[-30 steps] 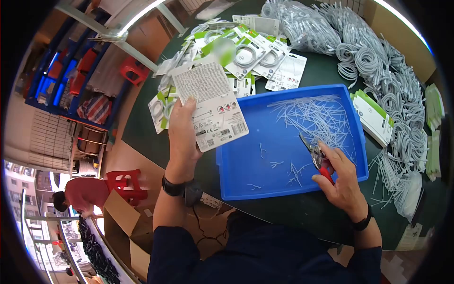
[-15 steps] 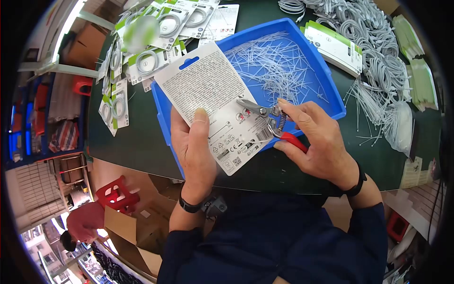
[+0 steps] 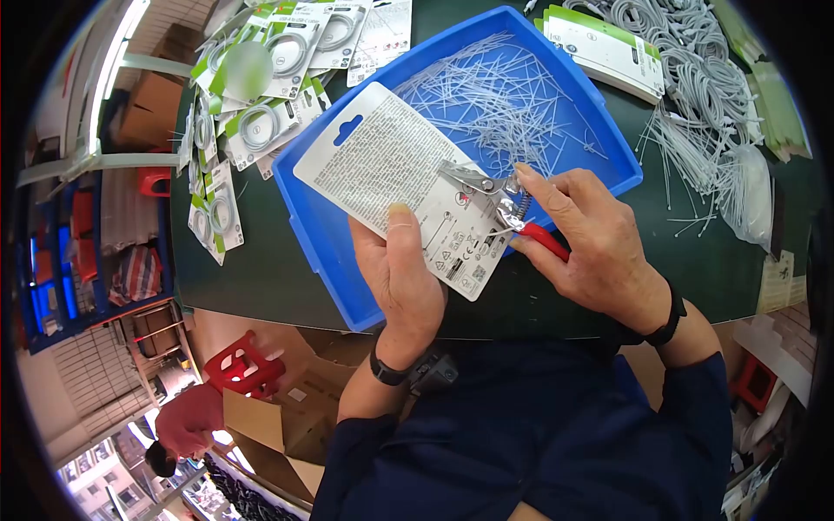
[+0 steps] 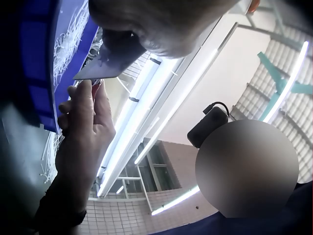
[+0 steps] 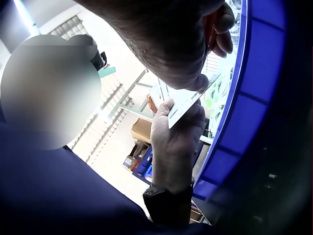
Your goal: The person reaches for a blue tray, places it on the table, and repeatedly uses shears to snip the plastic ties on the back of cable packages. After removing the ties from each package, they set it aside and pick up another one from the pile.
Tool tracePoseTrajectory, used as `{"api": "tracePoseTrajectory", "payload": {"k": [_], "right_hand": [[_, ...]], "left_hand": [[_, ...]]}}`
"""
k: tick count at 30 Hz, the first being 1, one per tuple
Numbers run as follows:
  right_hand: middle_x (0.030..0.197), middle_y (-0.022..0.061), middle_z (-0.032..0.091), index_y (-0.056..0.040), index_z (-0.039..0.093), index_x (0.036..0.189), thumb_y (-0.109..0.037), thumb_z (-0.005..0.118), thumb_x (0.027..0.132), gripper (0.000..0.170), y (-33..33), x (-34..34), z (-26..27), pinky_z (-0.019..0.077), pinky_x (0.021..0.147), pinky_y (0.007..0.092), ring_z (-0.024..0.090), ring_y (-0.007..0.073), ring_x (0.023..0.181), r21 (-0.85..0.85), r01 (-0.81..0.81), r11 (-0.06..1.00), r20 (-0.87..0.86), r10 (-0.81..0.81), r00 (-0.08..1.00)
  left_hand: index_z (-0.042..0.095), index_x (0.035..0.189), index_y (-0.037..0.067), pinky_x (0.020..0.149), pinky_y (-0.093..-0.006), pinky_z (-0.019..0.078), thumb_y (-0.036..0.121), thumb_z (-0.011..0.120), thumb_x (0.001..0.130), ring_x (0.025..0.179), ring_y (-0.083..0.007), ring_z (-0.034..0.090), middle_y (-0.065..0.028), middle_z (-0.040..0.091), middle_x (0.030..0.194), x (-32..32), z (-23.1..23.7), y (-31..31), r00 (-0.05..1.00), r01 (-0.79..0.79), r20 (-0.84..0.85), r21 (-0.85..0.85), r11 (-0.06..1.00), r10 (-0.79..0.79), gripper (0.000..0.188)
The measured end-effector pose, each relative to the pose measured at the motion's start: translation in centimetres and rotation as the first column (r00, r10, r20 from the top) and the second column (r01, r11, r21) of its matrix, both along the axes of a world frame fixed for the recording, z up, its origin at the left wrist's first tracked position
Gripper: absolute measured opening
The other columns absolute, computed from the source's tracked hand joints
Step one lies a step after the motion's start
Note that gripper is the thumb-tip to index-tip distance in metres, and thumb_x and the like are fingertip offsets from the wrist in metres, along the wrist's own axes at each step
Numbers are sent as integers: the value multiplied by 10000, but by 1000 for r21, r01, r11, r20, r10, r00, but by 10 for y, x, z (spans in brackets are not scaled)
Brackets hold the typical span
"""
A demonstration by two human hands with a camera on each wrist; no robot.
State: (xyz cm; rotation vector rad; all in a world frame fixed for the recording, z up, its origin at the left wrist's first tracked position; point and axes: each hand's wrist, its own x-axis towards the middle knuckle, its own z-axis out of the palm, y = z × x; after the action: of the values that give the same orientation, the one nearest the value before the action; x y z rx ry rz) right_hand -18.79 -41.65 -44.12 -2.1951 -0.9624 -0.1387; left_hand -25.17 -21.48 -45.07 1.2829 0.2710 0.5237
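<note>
My left hand [image 3: 404, 278] grips a white packaging card [image 3: 373, 161], its thumb flat on the printed back face and its other fingers behind. The card tilts over the blue tray [image 3: 326, 273], with its hanging slot at the upper left. In my right hand [image 3: 599, 239] are red-handled spring snips [image 3: 543, 239], their blades lying over the card's printed face. A thin white strip [image 3: 499, 233] shows by the snips, close to the card's right edge. In the left wrist view, the card [image 4: 110, 66] appears edge-on above the right hand [image 4: 85, 122].
Many thin white plastic strips [image 3: 512, 108] lie in the tray, and more [image 3: 682, 165] lie on the green table to its right. Packaged cable cards [image 3: 261, 126] are heaped at left. A card stack [image 3: 599, 52] and coiled grey cables [image 3: 708, 78] fill the far right.
The snips have moved left from above the tray to the card's face. The card has tilted and come nearer the snips, and the head view has shifted.
</note>
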Motion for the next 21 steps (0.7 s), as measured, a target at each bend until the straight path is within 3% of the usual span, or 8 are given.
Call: {"api": "tracePoseTrajectory", "payload": {"k": [2, 5, 11, 17, 21], "right_hand": [[999, 152, 635, -49, 585, 1448, -113, 881, 772, 741, -2, -2, -2, 530, 686, 404, 643, 311, 809, 14, 0, 1000, -23, 0, 1000], [922, 126, 593, -25, 597, 1403, -203, 863, 816, 669, -5, -5, -3, 532, 691, 406, 618, 292, 820, -26, 20, 999, -76, -22, 997], [899, 137, 590, -8, 590, 1406, -178, 855, 827, 659, -11, -12, -7, 518, 638, 408, 605, 294, 724, 7, 48, 999, -150, -46, 988], [877, 132, 604, -16, 600, 1402, -131, 853, 819, 646, -15, -17, -10, 523, 647, 398, 616, 287, 735, 24, 44, 999, -247, -37, 968], [899, 118, 627, -32, 611, 1388, -130, 860, 801, 645, -13, -12, -1, 537, 683, 391, 635, 286, 789, 135, -80, 988, -299, 117, 947]], "left_hand": [[426, 1446, 9, 926, -365, 602, 173, 457, 1098, 1093, -226, 705, -181, 628, 1290, 3, -5, -4, 1000, 8, 6, -38, 999, -8, 386], [424, 1450, 13, 922, -361, 605, 174, 456, 1098, 1090, -223, 706, -174, 630, 1287, 6, -13, -7, 999, 48, 14, -21, 999, -47, 389], [421, 1451, 11, 905, -352, 606, 182, 455, 1099, 1073, -215, 710, -170, 631, 1282, 9, -16, -14, 998, 61, -5, -29, 998, -61, 393], [461, 1410, -11, 865, -334, 608, 306, 444, 1120, 1027, -204, 717, -172, 660, 1208, 10, -15, -18, 996, 75, -46, -75, 994, -78, 429], [513, 1357, -23, 855, -329, 589, 403, 421, 1131, 1004, -194, 709, -158, 673, 1164, 12, -14, -17, 995, 27, -91, -83, 996, -34, 491]]}}
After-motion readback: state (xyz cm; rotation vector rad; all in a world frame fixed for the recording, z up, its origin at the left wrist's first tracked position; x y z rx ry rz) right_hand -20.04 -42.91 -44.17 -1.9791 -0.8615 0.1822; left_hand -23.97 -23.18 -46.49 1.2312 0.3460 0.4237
